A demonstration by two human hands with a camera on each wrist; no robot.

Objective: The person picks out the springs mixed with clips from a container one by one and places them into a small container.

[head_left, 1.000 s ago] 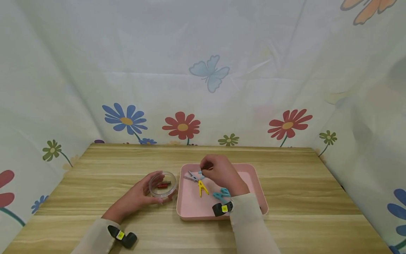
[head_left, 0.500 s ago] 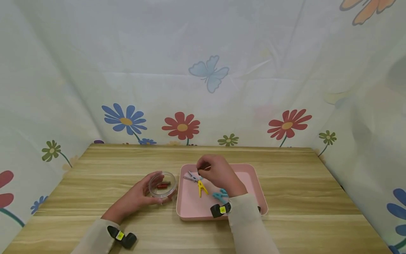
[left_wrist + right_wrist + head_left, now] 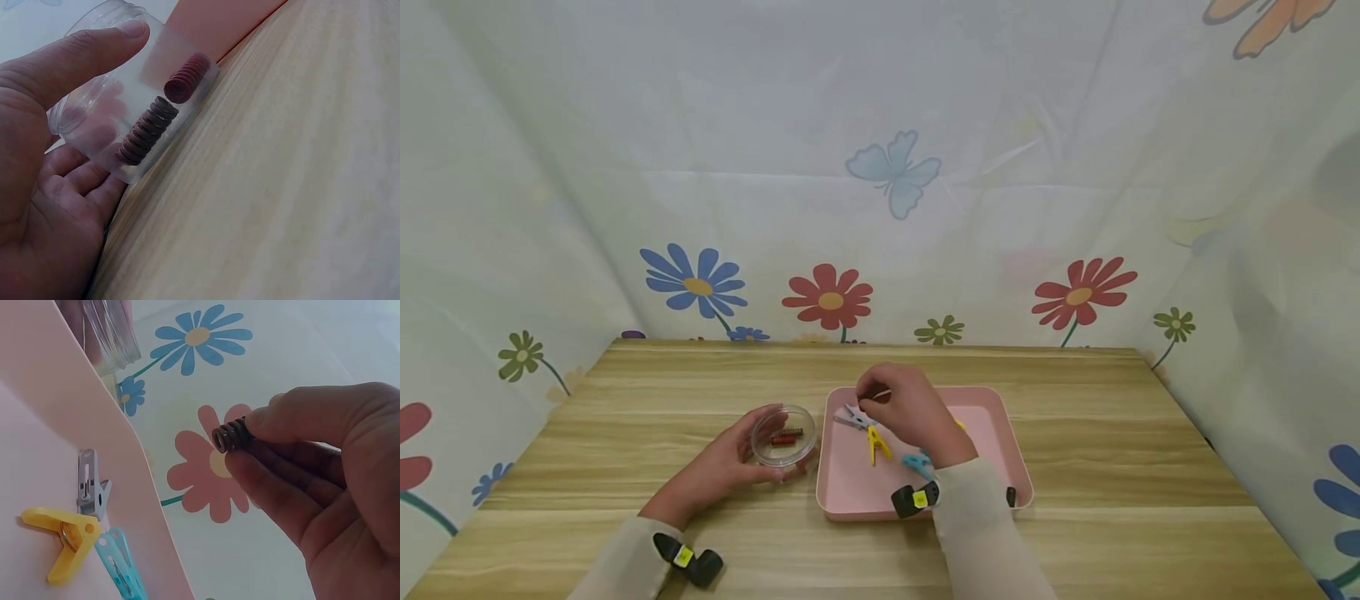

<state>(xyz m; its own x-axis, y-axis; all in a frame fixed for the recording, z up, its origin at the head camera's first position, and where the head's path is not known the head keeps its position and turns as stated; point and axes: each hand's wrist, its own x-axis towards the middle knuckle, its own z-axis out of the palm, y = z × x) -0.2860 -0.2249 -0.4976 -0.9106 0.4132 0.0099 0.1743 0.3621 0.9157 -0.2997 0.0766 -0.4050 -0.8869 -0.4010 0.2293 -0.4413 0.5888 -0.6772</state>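
Note:
My left hand (image 3: 726, 458) grips a clear plastic jar (image 3: 140, 72) standing on the table just left of the pink tray. Thumb and fingers are on opposite sides of it. Through its wall show a red coil spring (image 3: 187, 78) and a dark coil spring (image 3: 148, 132), lying at the bottom. Above the tray's far left part, my right hand (image 3: 910, 408) pinches another dark coil spring (image 3: 230, 435) between thumb and fingertip. One end of that spring sticks out; the rest is covered by the fingers.
The pink tray (image 3: 850, 502) holds a grey clip (image 3: 89, 484), a yellow clip (image 3: 65, 537) and a light-blue clip (image 3: 122, 569). Another blue clip (image 3: 917, 463) lies nearer the right wrist. A small black object (image 3: 1011, 497) sits at the tray's near right corner. A flowered curtain (image 3: 737, 208) hangs behind.
My right hand has moved a little left across the tray, toward the jar, holding the spring. More of the black object shows beside the sleeve. My left hand and the jar have stayed put.

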